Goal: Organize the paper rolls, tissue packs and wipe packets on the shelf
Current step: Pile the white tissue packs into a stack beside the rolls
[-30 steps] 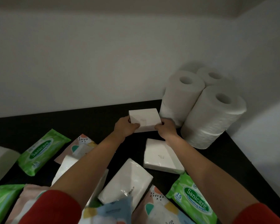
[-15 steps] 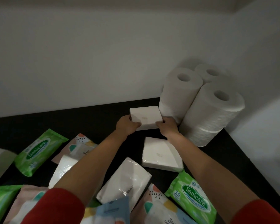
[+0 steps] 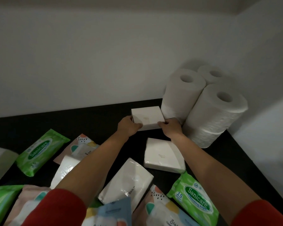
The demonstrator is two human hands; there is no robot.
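A white tissue pack point(image 3: 147, 117) lies on the black shelf point(image 3: 88, 121), touching the nearest of three upright paper rolls point(image 3: 183, 95) in the back right corner. My left hand point(image 3: 129, 127) grips its left side and my right hand point(image 3: 171, 128) grips its front right corner. Another white tissue pack point(image 3: 163, 154) lies just behind my right wrist. A third pack point(image 3: 127, 180) lies between my forearms. Green Sanicare wipe packets point(image 3: 39, 151) and patterned pastel wipe packets point(image 3: 78, 148) are scattered at the front and left.
White walls close the shelf at the back and on the right. The front roll point(image 3: 216, 115) stands near the right edge. Bare black shelf point(image 3: 47, 121) stretches along the back wall to the left. A white pack point(image 3: 0, 162) sits at the far left edge.
Both hands have slid the held tissue pack a little farther back and right, up against the paper rolls. Everything else lies as before.
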